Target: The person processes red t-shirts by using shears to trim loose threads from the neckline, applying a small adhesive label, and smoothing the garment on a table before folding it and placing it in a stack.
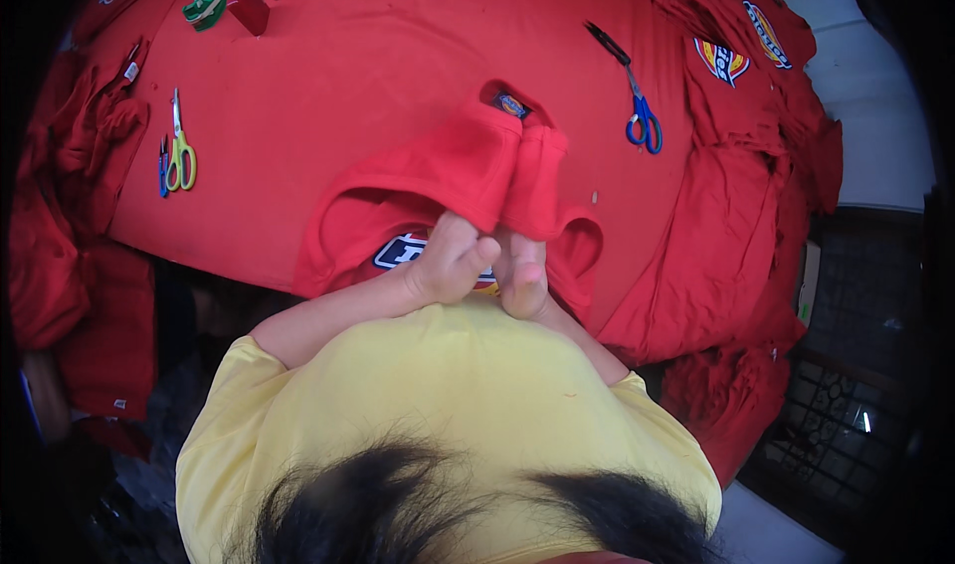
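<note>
**Head view: two hands gripping a red shirt at the near edge of the bench**

Head camera looks down over a yellow top (448, 395) and dark hair onto a bench (328, 77) covered in red cloth. Both hands meet just above the chest, close together and nearly touching. The left hand (450, 262) has its fingers (480, 253) curled and clenched on a fold of the red shirt (448, 171). The right hand (524, 276) is closed on the same shirt just beside it, its fingers pinching the neighbouring fold.

The red shirt lies at the near edge of the bench, right in front of the person, bunched upward where the hands hold it. A dark neck label (511, 104) shows at its far end, and part of a printed badge (400, 251) peeks out just left of the left hand.

Away from the shirt, blue-handled scissors (637, 101) lie to its right and farther back, blades pointing away. Yellow-handled scissors (180, 146) lie well to its left, with a small blue tool (163, 166) just beside them. A green tape dispenser (206, 2) sits at the far left corner beyond the shirt. A heap of more red shirts (741, 146) with printed badges is piled to the right of the shirt, spilling over the bench edge.
</note>
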The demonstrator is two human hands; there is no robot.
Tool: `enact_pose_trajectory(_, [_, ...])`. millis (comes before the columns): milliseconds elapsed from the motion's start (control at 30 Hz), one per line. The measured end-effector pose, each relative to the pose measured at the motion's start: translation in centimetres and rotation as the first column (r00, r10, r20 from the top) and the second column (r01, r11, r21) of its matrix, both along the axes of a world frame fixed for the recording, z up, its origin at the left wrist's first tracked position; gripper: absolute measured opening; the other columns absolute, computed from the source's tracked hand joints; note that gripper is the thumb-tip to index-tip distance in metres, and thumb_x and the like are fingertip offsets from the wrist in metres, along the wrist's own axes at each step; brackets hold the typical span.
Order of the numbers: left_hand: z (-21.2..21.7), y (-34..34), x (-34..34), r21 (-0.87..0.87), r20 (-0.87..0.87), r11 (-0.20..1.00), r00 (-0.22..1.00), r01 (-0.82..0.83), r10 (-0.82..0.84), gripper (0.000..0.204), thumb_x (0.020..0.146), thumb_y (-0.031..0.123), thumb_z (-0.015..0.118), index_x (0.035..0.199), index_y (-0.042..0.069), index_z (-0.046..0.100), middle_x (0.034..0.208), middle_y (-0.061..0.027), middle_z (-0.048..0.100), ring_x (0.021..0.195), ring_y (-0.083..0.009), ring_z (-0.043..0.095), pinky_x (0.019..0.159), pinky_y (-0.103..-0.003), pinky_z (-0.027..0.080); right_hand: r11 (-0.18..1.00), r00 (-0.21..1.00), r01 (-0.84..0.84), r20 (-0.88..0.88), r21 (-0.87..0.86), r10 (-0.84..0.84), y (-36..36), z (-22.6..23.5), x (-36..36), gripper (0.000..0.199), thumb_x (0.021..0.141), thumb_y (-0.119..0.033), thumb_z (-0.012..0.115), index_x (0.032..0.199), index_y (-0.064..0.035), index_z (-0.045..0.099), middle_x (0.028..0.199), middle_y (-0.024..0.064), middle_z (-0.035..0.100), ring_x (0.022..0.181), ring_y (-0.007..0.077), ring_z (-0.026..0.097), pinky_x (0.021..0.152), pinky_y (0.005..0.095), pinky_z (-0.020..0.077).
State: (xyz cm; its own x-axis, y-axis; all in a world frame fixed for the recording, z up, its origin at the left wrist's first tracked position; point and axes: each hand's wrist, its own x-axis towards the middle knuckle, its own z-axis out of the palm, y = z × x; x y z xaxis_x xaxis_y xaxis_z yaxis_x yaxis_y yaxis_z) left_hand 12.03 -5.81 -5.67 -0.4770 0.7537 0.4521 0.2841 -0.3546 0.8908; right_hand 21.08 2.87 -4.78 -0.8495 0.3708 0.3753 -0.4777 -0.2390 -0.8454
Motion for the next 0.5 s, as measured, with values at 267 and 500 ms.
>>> enact_pose_trajectory(267, [3.1, 3.8, -5.7, -0.239, 0.678, 0.971, 0.715, -0.009, 0.173, 0.027, 0.096, 0.028, 0.057, 0.101, 0.001, 0.062, 0.098, -0.0031, 0.064, 0.091, -0.0087, 0.059, 0.081, -0.025, 0.047, 0.92, 0.962, 0.137, 0.269, -0.368, -0.036, 4.1, 2.3, -1.4, 0.05, 0.09, 0.0, 0.055, 0.136, 0.0013, 0.035, 0.132, 0.0135, 0.049, 0.121, 0.0183, 0.05, 0.099, 0.0303, 0.0399])
enact_pose_trajectory(500, [2.0, 5.9, -6.0, -0.233, 0.525, 0.95, 0.795, -0.207, 0.302, 0.04, 0.096, 0.035, 0.056, 0.075, 0.001, 0.061, 0.067, 0.0028, 0.058, 0.062, -0.004, 0.049, 0.059, -0.023, 0.041, 0.965, 0.815, 0.261, 0.544, -0.036, -0.2, 4.6, 2.8, -1.1, 0.02, 0.091, -0.007, 0.061, 0.109, 0.0015, 0.055, 0.088, 0.0056, 0.064, 0.072, 0.0086, 0.06, 0.065, 0.023, 0.0478])
